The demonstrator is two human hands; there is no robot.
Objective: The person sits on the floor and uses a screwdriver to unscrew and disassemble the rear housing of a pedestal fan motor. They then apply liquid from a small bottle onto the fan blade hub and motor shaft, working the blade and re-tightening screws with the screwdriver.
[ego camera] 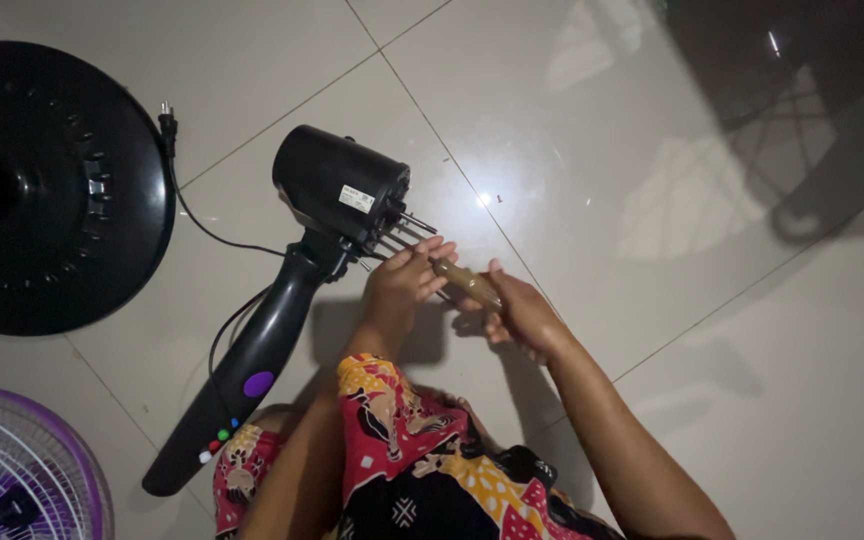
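Fan motor (340, 190) w/ black neck lies on the tile floor (652, 150) btwn round base (47, 185) & person's hands, left hand (399, 288) pinching near its front rods, right hand (520, 316) clenched on wooden-handled screwdriver (467, 283) aimed at it.

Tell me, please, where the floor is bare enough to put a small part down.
Bare tile lies right of the right hand, and above the fan motor housing, between it and the round black base. It is crowded at left: base, power cord, fan neck and purple-white grille.
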